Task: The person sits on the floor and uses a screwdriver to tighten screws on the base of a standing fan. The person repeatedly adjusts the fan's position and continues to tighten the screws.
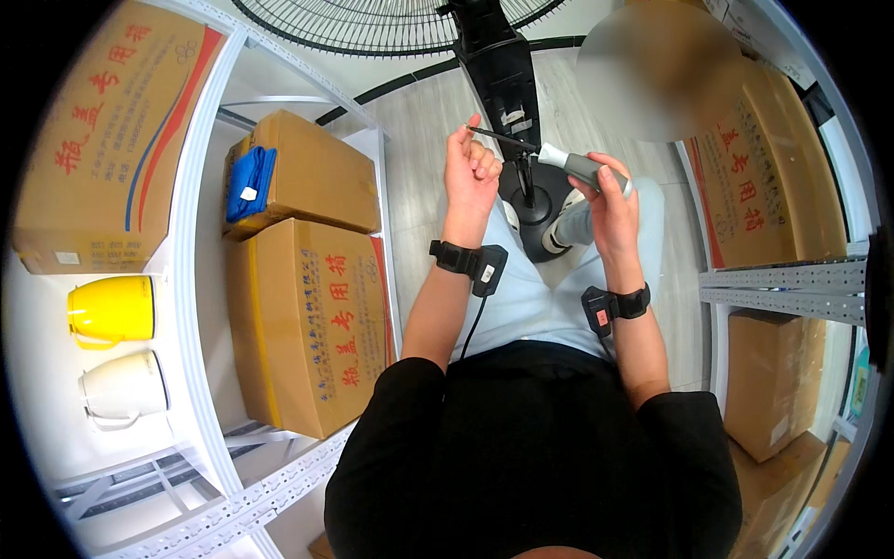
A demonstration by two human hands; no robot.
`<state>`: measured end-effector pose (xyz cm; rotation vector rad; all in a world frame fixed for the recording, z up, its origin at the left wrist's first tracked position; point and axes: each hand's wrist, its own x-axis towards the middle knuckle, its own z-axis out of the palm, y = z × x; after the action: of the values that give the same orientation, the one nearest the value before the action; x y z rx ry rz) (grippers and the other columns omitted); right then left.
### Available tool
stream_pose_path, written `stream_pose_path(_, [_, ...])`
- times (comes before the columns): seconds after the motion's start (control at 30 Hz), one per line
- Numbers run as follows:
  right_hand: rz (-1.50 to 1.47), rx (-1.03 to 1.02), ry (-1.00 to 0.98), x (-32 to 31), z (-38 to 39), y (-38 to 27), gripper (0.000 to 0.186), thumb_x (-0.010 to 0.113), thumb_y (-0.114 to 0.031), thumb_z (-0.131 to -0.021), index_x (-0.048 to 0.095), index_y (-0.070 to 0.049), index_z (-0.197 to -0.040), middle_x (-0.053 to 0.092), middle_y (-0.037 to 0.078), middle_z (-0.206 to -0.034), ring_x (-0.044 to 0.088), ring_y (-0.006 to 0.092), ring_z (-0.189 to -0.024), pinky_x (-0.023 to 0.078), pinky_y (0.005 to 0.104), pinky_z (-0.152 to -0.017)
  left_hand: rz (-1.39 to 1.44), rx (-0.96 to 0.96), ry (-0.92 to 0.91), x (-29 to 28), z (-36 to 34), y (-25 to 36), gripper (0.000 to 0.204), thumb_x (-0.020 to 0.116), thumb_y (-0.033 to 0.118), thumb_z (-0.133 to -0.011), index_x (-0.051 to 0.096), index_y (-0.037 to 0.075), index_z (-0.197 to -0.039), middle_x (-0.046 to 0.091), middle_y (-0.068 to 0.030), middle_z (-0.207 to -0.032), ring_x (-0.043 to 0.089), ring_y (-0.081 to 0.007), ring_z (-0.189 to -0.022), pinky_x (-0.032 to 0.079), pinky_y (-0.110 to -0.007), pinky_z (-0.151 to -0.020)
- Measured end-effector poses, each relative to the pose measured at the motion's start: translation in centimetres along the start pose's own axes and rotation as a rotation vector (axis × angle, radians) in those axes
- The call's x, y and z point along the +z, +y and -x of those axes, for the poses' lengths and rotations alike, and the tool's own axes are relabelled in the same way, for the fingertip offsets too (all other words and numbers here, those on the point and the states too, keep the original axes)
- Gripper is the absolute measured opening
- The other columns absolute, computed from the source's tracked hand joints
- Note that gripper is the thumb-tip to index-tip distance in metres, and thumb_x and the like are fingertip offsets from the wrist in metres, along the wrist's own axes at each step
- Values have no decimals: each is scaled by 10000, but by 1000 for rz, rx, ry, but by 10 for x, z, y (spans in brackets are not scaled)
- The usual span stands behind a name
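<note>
My right hand (610,200) is wrapped round the thick grey and white handle of a screwdriver (589,171). Its dark, slim shaft points left toward my left hand (473,177). There the thumb and forefinger are pinched at the shaft's tip, and the other fingers curl in. Whatever sits in that pinch is too small to make out. Just beyond both hands stands a black floor fan (494,70), its pole between them and its round base near my shoes.
Cardboard boxes (312,326) fill the metal shelf (191,279) on the left, along with a blue folded cloth (251,182), a yellow jug (112,309) and a white jug (123,385). More boxes (764,177) stand on the right shelf. Both wrists carry black strapped devices.
</note>
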<state>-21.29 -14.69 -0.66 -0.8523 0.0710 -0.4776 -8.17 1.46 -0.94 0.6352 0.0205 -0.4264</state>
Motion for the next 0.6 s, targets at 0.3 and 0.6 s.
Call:
stream_pose_path(0.3, [41, -30, 26, -1, 1, 5, 277, 589, -129, -895, 553, 44, -1108, 559, 142, -1103, 586, 214, -1015, 526, 360, -893, 116, 5, -21, 4, -6, -10, 253, 492, 260, -939, 556, 77, -1102, 275, 53, -490, 270, -52, -399, 239, -212, -392])
stream_pose_path(0.6, [457, -240, -76, -4, 2, 8, 245, 683, -76, -789, 631, -10, -1019, 569, 106, -1121, 534, 209, -1100, 465, 334, -925, 91, 47, 31, 18, -10, -6, 251, 496, 256, -949, 549, 61, -1098, 280, 54, -506, 273, -48, -413, 239, -202, -402])
